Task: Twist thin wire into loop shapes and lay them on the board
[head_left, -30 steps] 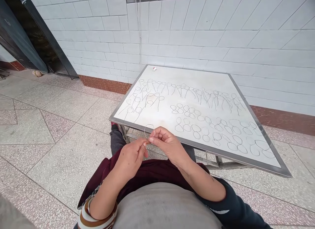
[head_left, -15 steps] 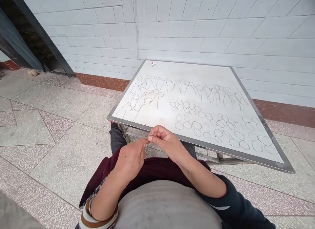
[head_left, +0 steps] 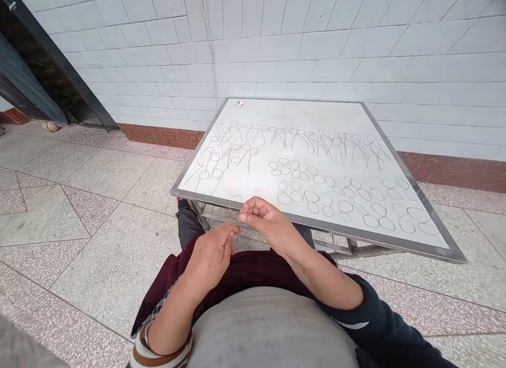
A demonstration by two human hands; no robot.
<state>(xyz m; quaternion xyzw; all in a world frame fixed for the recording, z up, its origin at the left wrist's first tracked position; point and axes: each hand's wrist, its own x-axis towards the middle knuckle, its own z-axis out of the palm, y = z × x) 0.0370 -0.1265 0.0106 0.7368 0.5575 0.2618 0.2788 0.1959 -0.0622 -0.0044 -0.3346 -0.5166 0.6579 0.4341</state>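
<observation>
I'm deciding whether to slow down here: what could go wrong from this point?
The thin wire loop is pinched in the fingers of the right hand, so it might bend or slip.

It is by the near edge of the table; if dropped, it could land on the speckled floor, hard to spot.

Wires in the far row overlap, so touching one might drag others.

Thin round wire loop (head_left: 231, 200) above table's edge (head_left: 215, 200)
</observation>
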